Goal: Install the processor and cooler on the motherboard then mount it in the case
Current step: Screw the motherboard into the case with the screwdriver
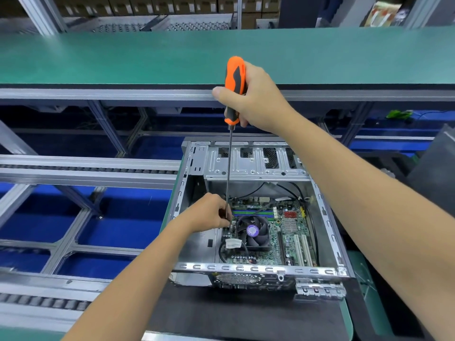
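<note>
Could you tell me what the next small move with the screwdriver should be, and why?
Probably turn the screwdriver to drive the screw. The right hand grips its orange handle, the left hand steadies the shaft low down, and the tip sits at the cooler corner on the motherboard inside the case.

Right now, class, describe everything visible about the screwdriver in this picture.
The screwdriver has a chunky orange handle with dark grey inlays, rubbery-looking, and a long thin dark metal shaft. It stands nearly upright over the open computer case. The right hand grips the handle; the left hand pinches the shaft low down. Its tip, hidden by the fingers, reaches the motherboard beside the cooler fan.
</note>
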The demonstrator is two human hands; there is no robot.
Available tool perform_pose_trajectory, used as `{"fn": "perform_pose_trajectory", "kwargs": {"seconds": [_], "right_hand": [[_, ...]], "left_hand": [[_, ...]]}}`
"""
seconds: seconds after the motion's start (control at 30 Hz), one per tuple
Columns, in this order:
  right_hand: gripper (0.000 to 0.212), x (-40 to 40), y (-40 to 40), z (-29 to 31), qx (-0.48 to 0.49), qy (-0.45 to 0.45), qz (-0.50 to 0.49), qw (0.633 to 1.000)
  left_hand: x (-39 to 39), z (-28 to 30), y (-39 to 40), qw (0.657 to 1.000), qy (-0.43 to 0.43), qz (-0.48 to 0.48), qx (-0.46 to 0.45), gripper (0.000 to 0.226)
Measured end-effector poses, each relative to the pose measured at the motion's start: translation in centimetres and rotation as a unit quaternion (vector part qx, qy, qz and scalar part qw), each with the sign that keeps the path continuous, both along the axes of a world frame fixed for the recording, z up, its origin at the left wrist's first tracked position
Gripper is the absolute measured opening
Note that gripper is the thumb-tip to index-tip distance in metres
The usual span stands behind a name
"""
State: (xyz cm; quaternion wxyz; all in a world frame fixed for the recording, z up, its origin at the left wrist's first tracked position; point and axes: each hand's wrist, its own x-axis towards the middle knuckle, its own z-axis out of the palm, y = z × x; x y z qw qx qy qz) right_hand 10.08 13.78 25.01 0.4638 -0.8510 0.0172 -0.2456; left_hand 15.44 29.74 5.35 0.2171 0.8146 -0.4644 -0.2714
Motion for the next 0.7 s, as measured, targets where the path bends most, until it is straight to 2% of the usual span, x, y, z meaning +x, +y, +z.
{"fn": "perform_pose_trajectory", "kwargs": {"seconds": [0.2,0.7], "right_hand": [[0.028,-0.46,0.46,-0.44,-0.007,0.004,0.011,1.0],[0.027,-1.03,0.72,-1.0,0.006,0.01,0.005,1.0]], "left_hand": [[-0.21,-0.06,0.08,0.999,-0.004,-0.011,0.041,0.009],[-0.77,0.44,0.5,0.997,0.031,-0.032,0.067,0.014]]}}
